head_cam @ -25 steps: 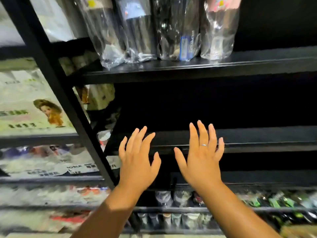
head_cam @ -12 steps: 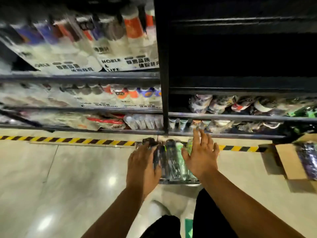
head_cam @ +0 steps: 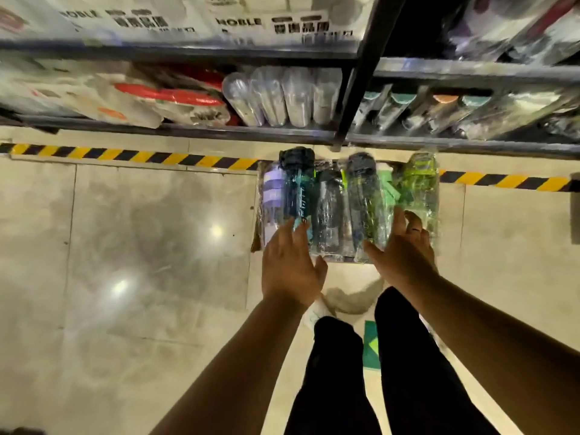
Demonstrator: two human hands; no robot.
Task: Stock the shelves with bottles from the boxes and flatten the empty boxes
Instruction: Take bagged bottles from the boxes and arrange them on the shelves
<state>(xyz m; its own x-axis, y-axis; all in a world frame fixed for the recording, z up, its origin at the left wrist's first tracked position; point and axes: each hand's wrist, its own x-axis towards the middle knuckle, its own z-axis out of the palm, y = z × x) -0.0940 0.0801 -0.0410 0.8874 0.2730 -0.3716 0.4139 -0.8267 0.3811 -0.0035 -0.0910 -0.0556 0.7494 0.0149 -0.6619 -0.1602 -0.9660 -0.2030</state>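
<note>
A cardboard box [head_cam: 256,243] on the floor holds several plastic-wrapped bottles lying side by side: a lilac one [head_cam: 271,199], a dark teal one [head_cam: 298,183], a black one [head_cam: 328,208], a grey one [head_cam: 364,196] and a lime green one [head_cam: 417,186]. My left hand [head_cam: 290,265] reaches down with fingers straight, its fingertips at the base of the teal bottle. My right hand [head_cam: 401,249], wearing a ring, spreads over the near end of the grey and green bottles. Neither hand has closed round a bottle.
Black metal shelving [head_cam: 354,89] stands just behind the box, its low shelves packed with wrapped clear bottles [head_cam: 282,95] and white packages [head_cam: 94,95]. Yellow-black hazard tape [head_cam: 125,153] runs along the polished floor. My legs in dark trousers [head_cam: 408,372] stand right below the box.
The view swung down from the empty upper shelf to the floor. Both hands dropped from shelf height to the bottles in the box and are now closer to them.
</note>
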